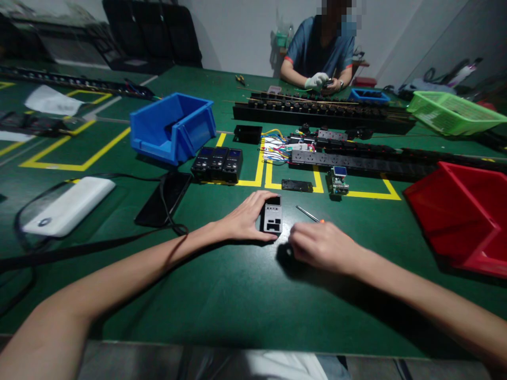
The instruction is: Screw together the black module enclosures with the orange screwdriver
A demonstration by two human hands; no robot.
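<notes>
My left hand (253,217) is curled round a small grey plastic housing (273,217) on the green table, thumb at its near end and fingers at its far end. The housing has a dark window and several cutouts in its face. My right hand (320,244) is closed just to the right of it, fingers tucked under; what they hold, if anything, is hidden. Behind that hand a screwdriver (307,213) shows its metal shaft and a bit of orange; its handle is hidden. Beyond are a black cover plate (297,185) and a circuit board with a small screen (338,180).
Black finished-looking units (217,164) stand by a blue bin (174,129). A phone (163,198) and white power bank (69,207) with cables lie left. A red bin (459,221) is right. Long black socket strips (348,162) lie beyond; a co-worker (319,58) sits opposite.
</notes>
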